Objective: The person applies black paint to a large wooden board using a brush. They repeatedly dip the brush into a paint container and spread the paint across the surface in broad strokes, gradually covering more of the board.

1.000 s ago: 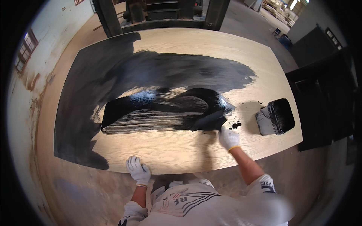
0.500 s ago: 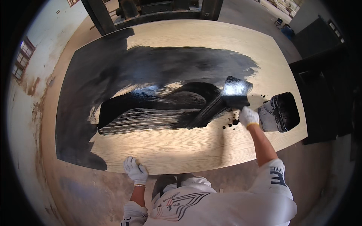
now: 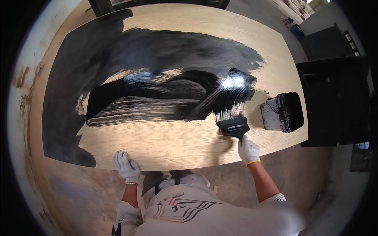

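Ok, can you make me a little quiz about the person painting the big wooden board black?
1. True or false: the white-gloved right hand holds the wide black paintbrush.
2. Where does the white-gloved left hand rest?
A. on the near edge of the pale oval wooden board
B. inside the black paint bucket
C. on the brush
3. Fill in: the bucket stands on the board, to the ____ of the brush.

Key
1. True.
2. A.
3. Right.
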`<state>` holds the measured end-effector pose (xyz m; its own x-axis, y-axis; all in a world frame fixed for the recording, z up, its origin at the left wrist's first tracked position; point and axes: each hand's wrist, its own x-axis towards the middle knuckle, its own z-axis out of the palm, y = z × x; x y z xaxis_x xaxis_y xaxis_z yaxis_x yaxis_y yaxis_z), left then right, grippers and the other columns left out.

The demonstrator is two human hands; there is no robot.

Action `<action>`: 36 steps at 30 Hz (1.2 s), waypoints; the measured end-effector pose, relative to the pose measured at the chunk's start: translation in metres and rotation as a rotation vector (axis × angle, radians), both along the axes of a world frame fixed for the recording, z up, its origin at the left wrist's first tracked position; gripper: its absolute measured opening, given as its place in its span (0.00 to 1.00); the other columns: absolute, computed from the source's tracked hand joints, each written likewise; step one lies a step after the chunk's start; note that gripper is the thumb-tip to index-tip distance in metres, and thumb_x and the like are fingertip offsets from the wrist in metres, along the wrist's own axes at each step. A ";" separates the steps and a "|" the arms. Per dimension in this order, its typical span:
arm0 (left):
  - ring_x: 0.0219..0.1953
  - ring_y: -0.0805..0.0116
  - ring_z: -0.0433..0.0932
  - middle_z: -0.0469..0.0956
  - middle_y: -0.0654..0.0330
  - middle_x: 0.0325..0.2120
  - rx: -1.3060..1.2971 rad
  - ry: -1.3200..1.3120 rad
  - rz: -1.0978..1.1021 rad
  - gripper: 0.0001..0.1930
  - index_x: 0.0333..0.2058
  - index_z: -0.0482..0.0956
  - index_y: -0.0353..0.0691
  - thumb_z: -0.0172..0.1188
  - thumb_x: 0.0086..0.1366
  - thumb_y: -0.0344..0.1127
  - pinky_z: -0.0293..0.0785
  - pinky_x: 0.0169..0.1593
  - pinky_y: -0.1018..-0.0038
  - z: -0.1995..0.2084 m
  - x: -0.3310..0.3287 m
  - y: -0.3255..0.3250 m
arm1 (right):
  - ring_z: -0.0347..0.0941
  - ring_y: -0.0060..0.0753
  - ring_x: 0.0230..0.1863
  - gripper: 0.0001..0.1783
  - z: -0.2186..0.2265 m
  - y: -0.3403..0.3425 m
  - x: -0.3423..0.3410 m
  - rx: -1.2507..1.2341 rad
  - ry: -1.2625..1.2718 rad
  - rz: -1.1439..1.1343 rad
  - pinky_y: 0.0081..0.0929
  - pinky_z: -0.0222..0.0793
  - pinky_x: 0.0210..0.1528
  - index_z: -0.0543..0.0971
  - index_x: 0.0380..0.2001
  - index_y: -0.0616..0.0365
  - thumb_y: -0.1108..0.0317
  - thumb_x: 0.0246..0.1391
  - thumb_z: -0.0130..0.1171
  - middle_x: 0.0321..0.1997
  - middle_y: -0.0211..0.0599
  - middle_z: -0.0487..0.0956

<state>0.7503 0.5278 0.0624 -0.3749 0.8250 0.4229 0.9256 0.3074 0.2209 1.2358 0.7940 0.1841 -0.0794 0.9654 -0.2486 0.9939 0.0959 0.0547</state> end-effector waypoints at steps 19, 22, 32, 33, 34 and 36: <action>0.65 0.40 0.70 0.75 0.45 0.59 0.006 -0.024 -0.024 0.21 0.53 0.77 0.35 0.54 0.66 0.40 0.60 0.72 0.40 0.000 -0.005 -0.003 | 0.85 0.65 0.43 0.19 -0.016 0.083 -0.042 0.155 0.004 -0.154 0.55 0.81 0.50 0.85 0.31 0.58 0.54 0.64 0.57 0.38 0.56 0.87; 0.62 0.42 0.71 0.76 0.48 0.57 -0.033 -0.033 0.003 0.20 0.52 0.79 0.38 0.56 0.63 0.39 0.63 0.69 0.42 -0.006 -0.024 -0.004 | 0.86 0.64 0.37 0.21 -0.010 0.005 -0.100 -0.009 -0.023 0.225 0.60 0.80 0.46 0.77 0.48 0.60 0.52 0.66 0.57 0.35 0.58 0.87; 0.60 0.44 0.71 0.75 0.52 0.54 -0.036 -0.059 -0.052 0.22 0.51 0.78 0.42 0.60 0.56 0.38 0.63 0.65 0.43 0.000 -0.031 0.006 | 0.84 0.60 0.54 0.25 -0.003 0.208 -0.059 0.045 -0.062 0.004 0.51 0.80 0.57 0.89 0.44 0.61 0.49 0.68 0.55 0.47 0.59 0.87; 0.60 0.44 0.71 0.75 0.52 0.54 -0.043 -0.064 -0.053 0.22 0.50 0.78 0.42 0.60 0.55 0.38 0.63 0.65 0.43 0.001 -0.032 0.004 | 0.84 0.61 0.53 0.26 -0.007 0.211 -0.075 0.034 -0.037 0.012 0.51 0.80 0.56 0.89 0.43 0.62 0.49 0.68 0.54 0.46 0.59 0.87; 0.60 0.44 0.71 0.75 0.52 0.54 -0.057 -0.060 -0.045 0.22 0.50 0.78 0.42 0.60 0.55 0.38 0.63 0.65 0.43 0.003 -0.033 0.000 | 0.84 0.61 0.53 0.26 -0.009 0.204 -0.103 0.021 -0.011 0.014 0.51 0.80 0.56 0.88 0.43 0.63 0.50 0.68 0.54 0.46 0.59 0.87; 0.59 0.44 0.71 0.75 0.52 0.54 -0.069 -0.056 -0.020 0.22 0.49 0.78 0.42 0.60 0.55 0.38 0.63 0.65 0.43 0.004 -0.034 -0.004 | 0.85 0.62 0.50 0.24 -0.003 0.148 -0.155 0.020 0.025 0.249 0.53 0.80 0.54 0.85 0.43 0.63 0.50 0.68 0.54 0.43 0.58 0.87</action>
